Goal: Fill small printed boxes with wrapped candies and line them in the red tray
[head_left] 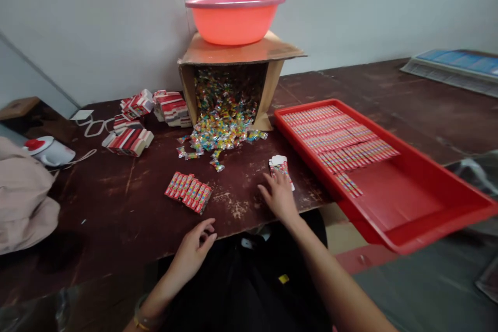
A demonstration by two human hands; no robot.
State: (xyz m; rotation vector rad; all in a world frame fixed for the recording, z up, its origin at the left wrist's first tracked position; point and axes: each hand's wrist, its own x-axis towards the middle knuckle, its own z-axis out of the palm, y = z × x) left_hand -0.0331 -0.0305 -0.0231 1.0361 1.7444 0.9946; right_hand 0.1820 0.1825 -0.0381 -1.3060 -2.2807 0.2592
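My left hand point(193, 251) rests at the table's front edge, its fingers loosely curled and apart from the thumb, with nothing in them. Just beyond it lies a short row of small red candy boxes point(189, 192), side by side. My right hand point(280, 198) has its fingers spread over a small pile of flat red-and-white box blanks point(278, 162); the fingertips cover part of the pile, and I cannot tell how firmly they touch it. Farther back, wrapped candies point(223, 127) spill onto the table from a cardboard box point(268, 98) lying on its side.
To the right, a red tray point(408, 207) overhangs the table edge, holding rows of small boxes point(330, 132). A pink basin point(235, 21) stands on the cardboard box. Stacked blanks point(171, 108), a white lidded mug point(50, 151) and beige cloth point(25, 197) lie leftward.
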